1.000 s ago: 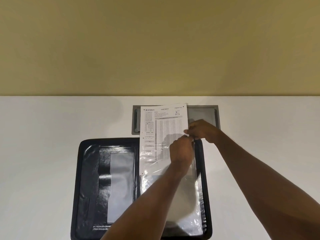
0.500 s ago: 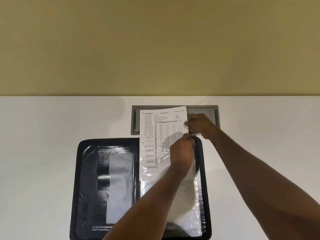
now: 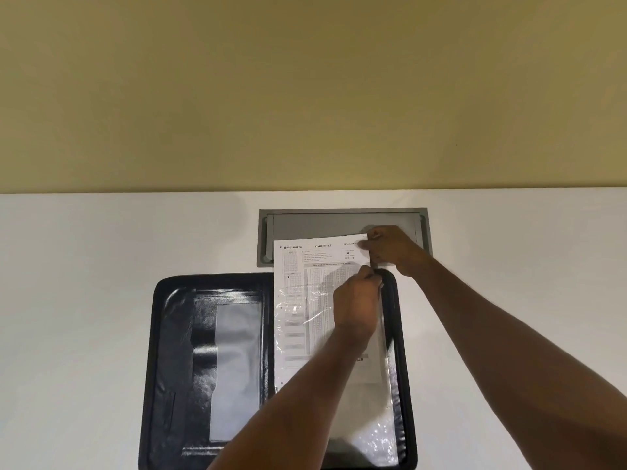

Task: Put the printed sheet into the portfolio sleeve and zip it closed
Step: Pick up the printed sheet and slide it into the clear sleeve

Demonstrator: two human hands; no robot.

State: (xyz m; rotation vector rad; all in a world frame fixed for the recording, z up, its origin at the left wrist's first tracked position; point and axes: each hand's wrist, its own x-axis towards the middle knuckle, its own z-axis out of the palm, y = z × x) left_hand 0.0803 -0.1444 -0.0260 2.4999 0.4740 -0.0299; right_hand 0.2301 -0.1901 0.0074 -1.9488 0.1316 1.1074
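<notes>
Black portfolio (image 3: 176,361) lies open flat on the white bench (image 3: 84,300), near edge cut off by the frame. Left half: dark glossy pockets holding a pale grey insert (image 3: 237,368). Right half: clear plastic sleeve (image 3: 376,432), crinkled and glaring toward the lower right.

Printed sheet (image 3: 305,293) is partway into the sleeve from the top. Its lower part sits under the plastic; its upper part stands clear above the portfolio's far edge and overlaps a grey recessed panel (image 3: 339,225) set into the bench by the yellow wall (image 3: 305,89).

Legible print on the sheet: "VIDYAPEETH" with a small logo at top left, "OMR SHEET" centred in the header, "Original C…" at top right, the rest hidden by the hand. Below are bubble grids and columns too small to read. A few red letters near the sheet's lower edge, under the plastic, are blurred; cannot read them.

Right hand (image 3: 390,249): grip closed on the sheet's top right corner, thumb over the header, fingers behind the paper.

Left hand (image 3: 356,307): fingers pinched together at the sleeve's upper right edge, just below the right hand. Whether they clamp the plastic alone or plastic plus paper, cannot tell.

Zip track runs round the portfolio rim; portfolio is unzipped.
</notes>
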